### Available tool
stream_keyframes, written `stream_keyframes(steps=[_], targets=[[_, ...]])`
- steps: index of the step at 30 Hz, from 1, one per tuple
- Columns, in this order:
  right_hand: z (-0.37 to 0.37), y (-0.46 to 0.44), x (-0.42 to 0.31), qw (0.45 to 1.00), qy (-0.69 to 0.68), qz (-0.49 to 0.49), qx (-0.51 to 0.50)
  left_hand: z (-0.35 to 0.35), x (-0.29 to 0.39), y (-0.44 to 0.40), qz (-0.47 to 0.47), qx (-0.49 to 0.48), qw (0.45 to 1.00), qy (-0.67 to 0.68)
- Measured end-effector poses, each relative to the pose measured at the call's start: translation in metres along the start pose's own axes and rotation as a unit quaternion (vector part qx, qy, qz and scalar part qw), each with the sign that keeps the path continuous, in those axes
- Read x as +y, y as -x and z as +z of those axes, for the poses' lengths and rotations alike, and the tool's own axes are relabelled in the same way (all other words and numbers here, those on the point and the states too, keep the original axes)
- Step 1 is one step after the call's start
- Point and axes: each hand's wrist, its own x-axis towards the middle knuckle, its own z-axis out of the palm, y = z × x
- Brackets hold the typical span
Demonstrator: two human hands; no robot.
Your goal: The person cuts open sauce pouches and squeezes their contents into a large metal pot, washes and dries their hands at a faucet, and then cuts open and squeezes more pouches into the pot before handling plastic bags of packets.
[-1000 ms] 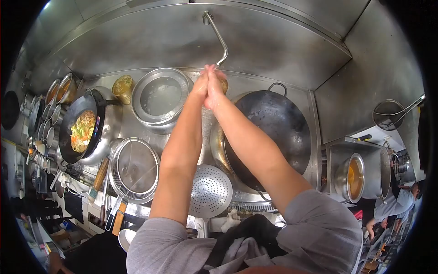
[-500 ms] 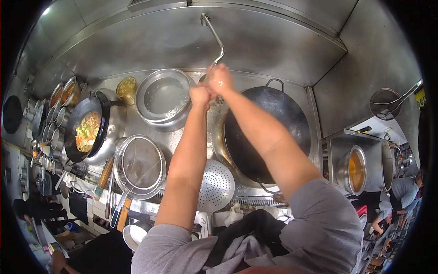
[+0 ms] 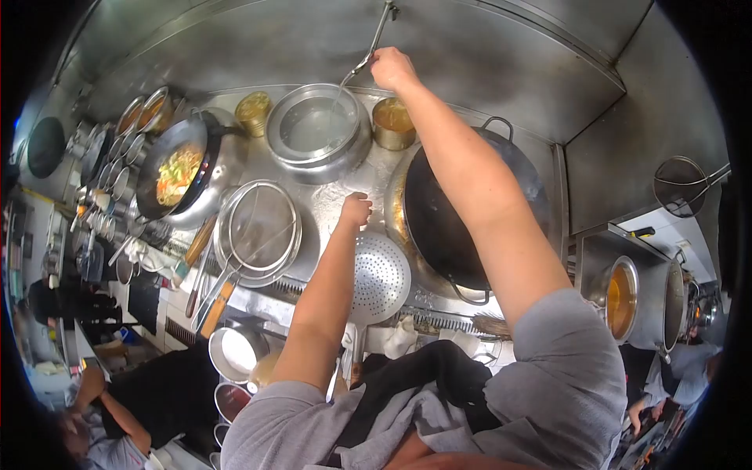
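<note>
At the back wall my right hand (image 3: 394, 69) is closed on the metal swing faucet (image 3: 362, 66). The spout end hangs over the rim of a round metal pot (image 3: 317, 168) of water, and a thin stream seems to fall into it. My left hand (image 3: 356, 208) hovers with curled fingers over the wet steel stovetop (image 3: 333, 205), and I see nothing in it. Just below that hand lies a perforated skimmer (image 3: 381, 278). A large dark wok (image 3: 446, 227) sits under my right forearm, partly hidden by it.
Two strainers (image 3: 258, 227) rest at left centre. Farther left, a wok (image 3: 153, 168) holds noodles with vegetables (image 3: 178, 174). Tins (image 3: 394, 125) stand along the back. At right are a pot of orange liquid (image 3: 623, 298) and a hanging strainer (image 3: 678, 186). Another person (image 3: 117, 415) is at lower left.
My hands were together under the faucet and have parted. The right hand took hold of the spout, which swung left over the pot; the left hand drew back toward me.
</note>
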Motion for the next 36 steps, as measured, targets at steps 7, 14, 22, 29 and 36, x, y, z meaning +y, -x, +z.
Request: stream_keyframes(steps=[7, 14, 22, 29, 36], targets=[[-0.028, 0.098, 0.087, 0.942, 0.025, -0.288, 0.171, 0.009, -0.035, 0.076, 0.219, 0.199, 0.92, -0.256], [-0.079, 0.256, 0.252, 0.99, -0.049, -0.103, -0.077, 0.047, -0.08, 0.19, 0.326, 0.309, 0.832, -0.325], [-0.119, 0.396, 0.176, 0.906, -0.296, -0.093, -0.289, 0.124, -0.097, 0.344, 0.272, 0.361, 0.853, -0.263], [-0.088, 0.486, 0.145, 0.874, -0.277, -0.142, -0.373, 0.144, -0.177, 0.376, 0.165, 0.33, 0.895, -0.249], [-0.044, 0.61, 0.188, 0.748, -0.501, 0.04, -0.434, 0.189, -0.446, 0.266, 0.023, 0.365, 0.929, 0.064]])
